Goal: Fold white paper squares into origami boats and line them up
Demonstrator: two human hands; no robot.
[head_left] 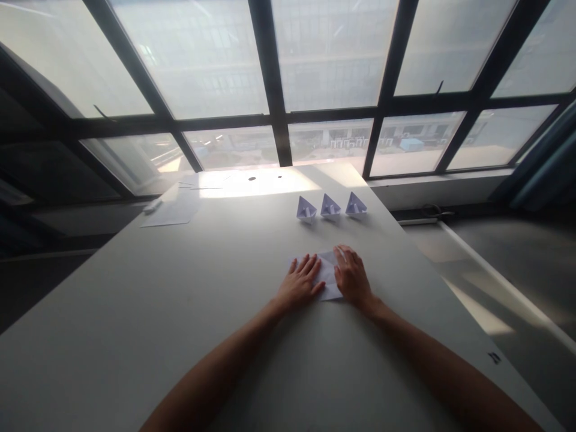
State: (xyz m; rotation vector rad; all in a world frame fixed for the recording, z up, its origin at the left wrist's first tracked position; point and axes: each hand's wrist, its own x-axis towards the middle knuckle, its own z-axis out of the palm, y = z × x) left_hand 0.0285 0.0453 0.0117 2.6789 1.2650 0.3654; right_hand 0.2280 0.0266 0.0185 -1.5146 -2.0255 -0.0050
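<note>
A partly folded sheet of white paper [328, 276] lies flat on the pale table [180, 312]. My left hand [300, 281] rests on its left part with the fingers stretched out flat. My right hand [351, 276] presses on its right part, fingers together and laid along a fold. Behind the sheet stand three folded paper boats in a row: the left boat [306, 209], the middle boat [330, 207] and the right boat [355, 204].
Loose white sheets [173, 211] and a small white object [152, 206] lie at the table's far left corner. Two small dark spots [252, 178] sit in the sunlit patch by the window. The table's right edge [432, 264] drops to the floor.
</note>
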